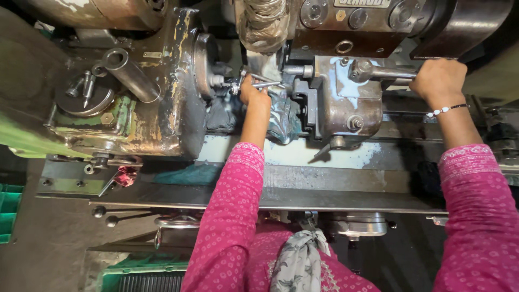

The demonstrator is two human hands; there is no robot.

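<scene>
I look down on a worn metal lathe (162,108) wet with pale coolant. My left hand (253,89) reaches into the gap beside the chuck (208,65) and pinches a thin metal rod (266,83) that lies pointing right toward the tool block. My right hand (440,81) is closed around the end of a steel lever handle (386,72) on the carriage housing (346,103). Both arms wear pink patterned sleeves; a bead bracelet (446,110) sits on the right wrist. Dark wet cloth (281,116) hangs just under my left hand.
A steel tube (130,73) and small tools on a round tray (84,94) rest on the headstock. A flat bed rail (324,189) runs across in front of me. Green crates (8,211) stand at lower left, and a grey scarf (300,262) hangs at my waist.
</scene>
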